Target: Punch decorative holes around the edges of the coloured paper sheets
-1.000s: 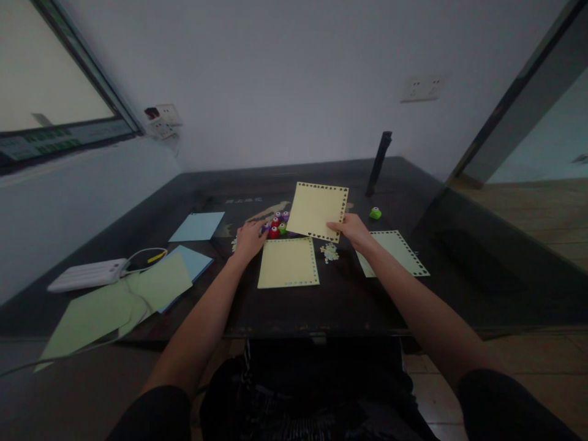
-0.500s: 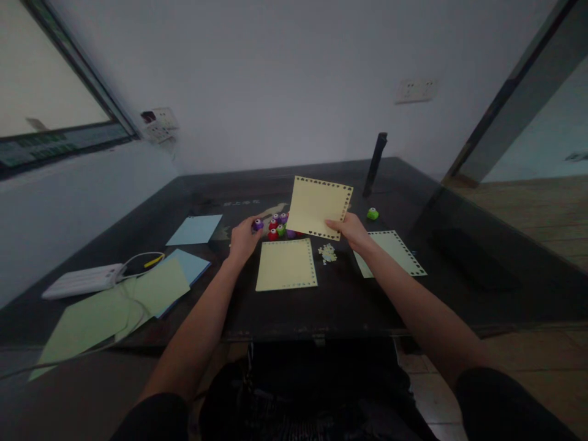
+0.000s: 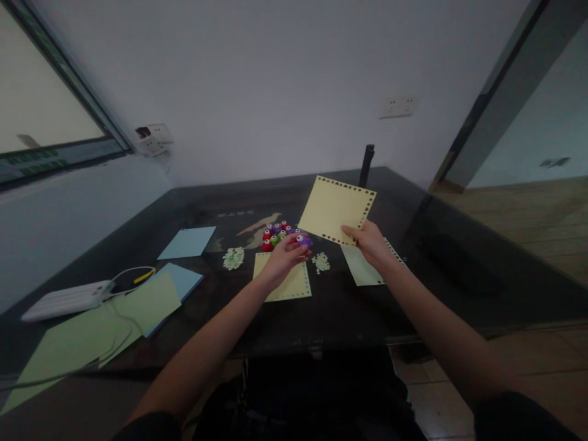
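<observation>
My right hand (image 3: 373,242) pinches the lower right corner of a yellow paper sheet (image 3: 337,208), raised and tilted above the table, with small shapes punched along three edges. A small purple craft punch (image 3: 303,242) with a white knob sits in the closed fingers of my left hand (image 3: 281,260). That hand is over a second yellow sheet (image 3: 294,285) lying flat, also punched along its edges. Just behind it cluster several red, green and purple craft punches (image 3: 272,234). Piles of punched-out paper bits (image 3: 234,258) lie on both sides of the flat sheet.
Under my right arm lies a pale punched sheet (image 3: 362,269). To the left are blue sheets (image 3: 187,242), green sheets (image 3: 138,300) and a white power strip (image 3: 68,300) with its cable. A black upright object (image 3: 366,165) stands at the back of the dark table (image 3: 340,318).
My left hand has moved right with the purple punch, from beside the cluster to in front of it, uncovering the left paper bits. The held sheet has shifted right and tilted further.
</observation>
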